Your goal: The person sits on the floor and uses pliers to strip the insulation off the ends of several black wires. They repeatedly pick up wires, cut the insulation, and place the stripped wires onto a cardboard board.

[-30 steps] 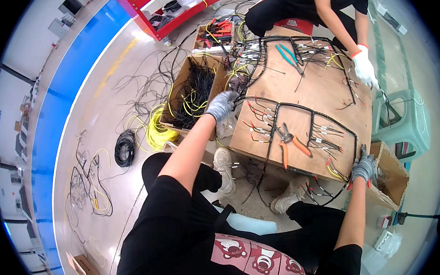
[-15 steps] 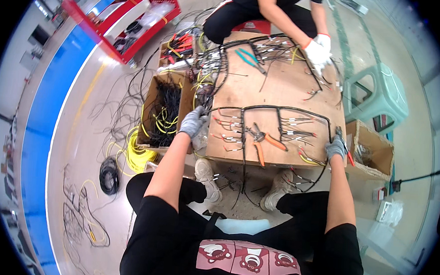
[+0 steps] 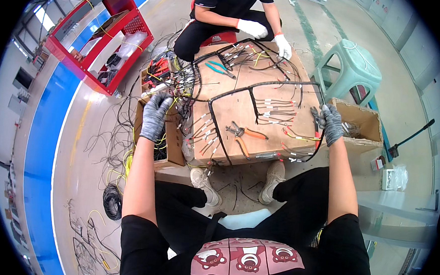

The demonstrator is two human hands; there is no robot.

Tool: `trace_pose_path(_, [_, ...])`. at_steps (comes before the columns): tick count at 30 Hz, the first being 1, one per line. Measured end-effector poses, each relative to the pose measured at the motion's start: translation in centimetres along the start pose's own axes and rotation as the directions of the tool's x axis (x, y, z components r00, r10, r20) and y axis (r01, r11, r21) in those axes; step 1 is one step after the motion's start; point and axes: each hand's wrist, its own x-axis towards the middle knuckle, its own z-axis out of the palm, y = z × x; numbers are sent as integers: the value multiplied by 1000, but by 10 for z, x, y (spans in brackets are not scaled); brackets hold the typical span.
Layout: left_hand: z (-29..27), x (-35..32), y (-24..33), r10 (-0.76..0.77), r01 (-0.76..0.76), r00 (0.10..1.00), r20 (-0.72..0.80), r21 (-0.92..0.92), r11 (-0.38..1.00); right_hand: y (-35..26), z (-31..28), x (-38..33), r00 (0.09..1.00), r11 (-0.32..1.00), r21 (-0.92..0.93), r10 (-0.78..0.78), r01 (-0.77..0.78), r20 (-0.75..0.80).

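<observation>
A black taped wire harness [image 3: 284, 83] stretches between my two hands across a wooden board [image 3: 275, 136], its branches ending in thin wires with white labels and red tips. My left hand [image 3: 156, 114], in a grey glove, is closed round the harness's left end, beyond the board's left edge. At the board's right edge my right hand [image 3: 331, 125], gloved alike, grips the harness near its right bend. Orange-handled wire strippers [image 3: 241, 135] lie on the board below the main run. Beside my right hand lie red-handled pliers [image 3: 316, 119], partly behind the wires.
Across the board sits a person [image 3: 233, 7] in white gloves, near another harness [image 3: 198, 75] and teal-handled pliers [image 3: 220, 69]. Cardboard boxes [image 3: 175, 145] flank the board. A green stool [image 3: 350, 65] stands right, a red cart [image 3: 100, 34] far left. Loose wires litter the left floor.
Both my hands have risen, lifting and pulling the harness upward and away from the board's near edge. The other person's hands have moved apart. The view has shifted.
</observation>
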Motion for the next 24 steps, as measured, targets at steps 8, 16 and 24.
trace_pose_path(8, [-17, 23, 92, 239, -238, 969, -67, 32, 971, -82, -16, -37, 986, 967, 224, -141, 119, 84])
trace_pose_path(16, [-61, 49, 180, 442, -434, 894, -70, 99, 895, -150, -17, -79, 941, 906, 335, -314, 257, 127])
trace_pose_path(24, [-110, 40, 254, 546, -498, 817, -184, 252, 830, -187, -6, -113, 871, 829, 456, -450, 325, 198])
